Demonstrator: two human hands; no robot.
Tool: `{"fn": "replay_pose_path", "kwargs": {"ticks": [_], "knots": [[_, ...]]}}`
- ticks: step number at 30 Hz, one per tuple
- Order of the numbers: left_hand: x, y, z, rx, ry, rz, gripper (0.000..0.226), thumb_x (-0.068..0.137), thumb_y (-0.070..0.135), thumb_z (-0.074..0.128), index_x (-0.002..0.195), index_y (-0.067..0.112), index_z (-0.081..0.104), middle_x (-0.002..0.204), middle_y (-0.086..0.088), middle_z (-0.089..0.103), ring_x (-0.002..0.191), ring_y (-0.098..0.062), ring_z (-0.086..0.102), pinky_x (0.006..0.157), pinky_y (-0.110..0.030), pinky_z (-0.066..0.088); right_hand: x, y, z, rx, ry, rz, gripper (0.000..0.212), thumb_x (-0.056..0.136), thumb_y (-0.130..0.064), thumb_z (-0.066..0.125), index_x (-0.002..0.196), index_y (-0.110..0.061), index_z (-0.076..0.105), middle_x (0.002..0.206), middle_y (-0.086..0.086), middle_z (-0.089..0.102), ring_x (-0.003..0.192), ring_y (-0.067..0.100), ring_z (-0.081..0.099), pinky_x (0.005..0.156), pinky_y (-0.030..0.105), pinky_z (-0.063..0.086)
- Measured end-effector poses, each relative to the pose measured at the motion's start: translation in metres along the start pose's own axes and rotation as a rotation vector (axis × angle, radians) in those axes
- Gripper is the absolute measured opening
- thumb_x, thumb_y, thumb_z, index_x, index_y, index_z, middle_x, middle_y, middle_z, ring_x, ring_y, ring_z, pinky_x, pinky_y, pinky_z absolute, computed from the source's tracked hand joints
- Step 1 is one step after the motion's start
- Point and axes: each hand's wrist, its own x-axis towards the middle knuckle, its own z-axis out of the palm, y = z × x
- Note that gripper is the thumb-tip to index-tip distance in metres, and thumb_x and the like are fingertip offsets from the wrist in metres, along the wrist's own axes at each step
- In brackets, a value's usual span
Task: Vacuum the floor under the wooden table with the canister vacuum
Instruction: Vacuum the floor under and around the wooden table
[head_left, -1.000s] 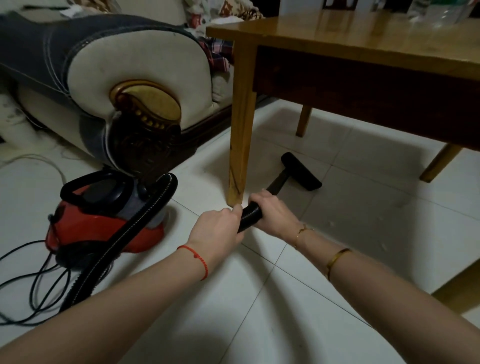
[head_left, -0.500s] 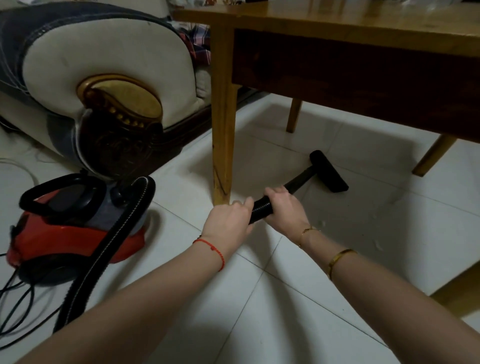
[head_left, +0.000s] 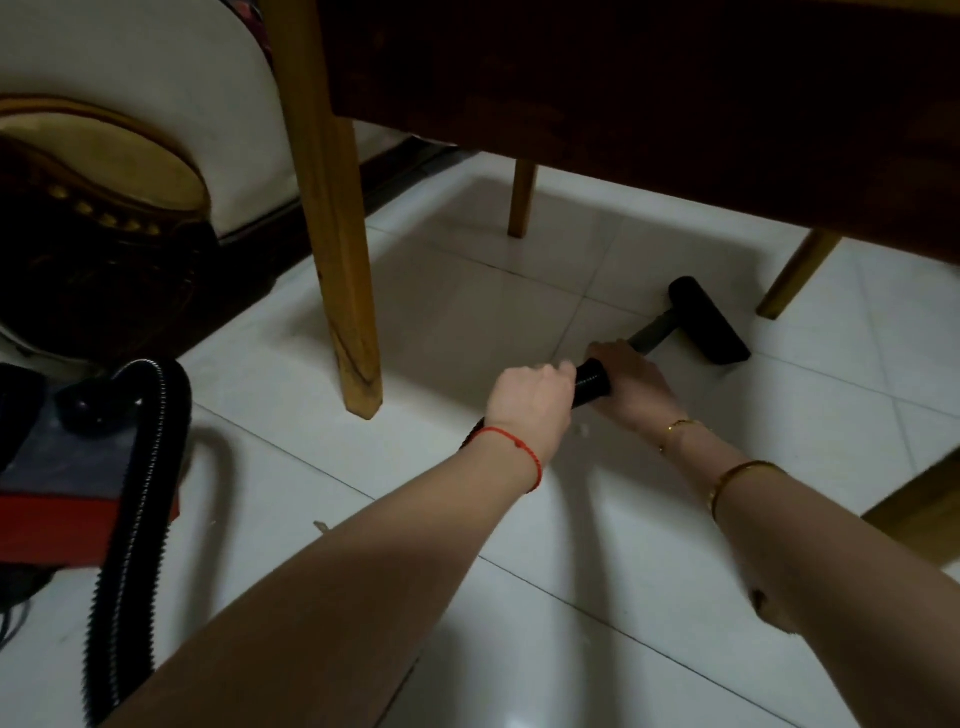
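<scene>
Both hands are found clamped on the black hose handle (head_left: 592, 383) of the canister vacuum (head_left: 78, 467): the left hand (head_left: 530, 402) is wrapped round its rear end, fingers curled over the top, and the right hand (head_left: 631, 384) grips just ahead, where the grey wand (head_left: 652, 332) leaves the handle. The floor nozzle (head_left: 709, 322) is seen flat on the white tiled floor (head_left: 467, 322) at about 1 o'clock from the hands, under the dark apron of the wooden surface (head_left: 649, 93) and just beside the far right leg (head_left: 795, 275). The near leg (head_left: 337, 249) stands at 10 o'clock from the hands, a further leg (head_left: 522, 197) at 12 o'clock. The canister body is parked at 8 o'clock, with its ribbed hose (head_left: 140, 493) looped upward beside it; a sofa arm (head_left: 104, 171) lies behind at 10 o'clock. The sweep is judged to be in progress, with the floor toward the near leg likely outstanding. Risks are noted: the nozzle could be knocked against the right leg if pushed further toward 2 o'clock; the hose could be snagged round the near leg when the wand is swung toward 9 o'clock, and the canister dragged or tipped by it; pale specks near the wrists could be missed if passes are kept deep under the surface.
</scene>
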Motion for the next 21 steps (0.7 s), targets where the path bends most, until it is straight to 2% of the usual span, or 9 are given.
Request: {"fn": "replay_pose_path", "kwargs": {"ticks": [2,5,10,17,21], "knots": [[0.006,0.005,0.000,-0.010,0.000,-0.004,0.028,0.094,0.018,0.051,0.122,0.013,0.048,0.114,-0.008,0.064,0.102,-0.028,0.064,0.074,-0.032,0.045,0.002,0.005,-0.005,-0.009,-0.007,0.002,0.009,0.089,-0.018,0.055,0.088,-0.016,0.046,0.092,0.002,0.048,0.096,0.027,0.052,0.068,0.027,0.030],[0.009,0.006,-0.002,-0.021,-0.001,-0.019,0.028,0.094,0.018,0.052,0.122,0.013,0.049,0.111,-0.008,0.065,0.101,-0.029,0.065,0.067,-0.031,0.039,0.005,0.007,-0.010,-0.019,-0.004,-0.026,0.009,0.088,-0.018,0.057,0.092,-0.013,0.051,0.101,0.008,0.056,0.099,0.027,0.053,0.068,0.027,0.029],[-0.004,-0.006,-0.010,-0.029,0.011,-0.038,0.029,0.094,0.018,0.052,0.121,0.013,0.047,0.109,-0.007,0.065,0.097,-0.028,0.065,0.064,-0.030,0.035,0.001,-0.006,-0.013,0.031,0.009,-0.113,0.013,0.085,-0.020,0.063,0.089,-0.015,0.051,0.100,0.009,0.058,0.097,0.028,0.052,0.066,0.028,0.026],[-0.051,-0.039,-0.027,-0.032,0.029,-0.075,0.027,0.094,0.024,0.051,0.118,0.013,0.044,0.107,-0.007,0.064,0.095,-0.028,0.066,0.064,-0.030,0.034,-0.011,-0.052,-0.007,0.087,-0.010,-0.293,0.020,0.077,-0.012,0.070,0.085,-0.016,0.052,0.093,0.009,0.060,0.089,0.026,0.055,0.069,0.025,0.030],[-0.086,-0.060,-0.039,-0.032,0.048,-0.102,0.026,0.094,0.029,0.051,0.115,0.013,0.045,0.105,-0.006,0.065,0.092,-0.028,0.066,0.062,-0.030,0.036,-0.024,-0.090,-0.006,0.098,0.002,-0.345,0.020,0.078,-0.015,0.069,0.088,-0.015,0.052,0.090,0.002,0.055,0.084,0.019,0.052,0.070,0.025,0.033]]}}
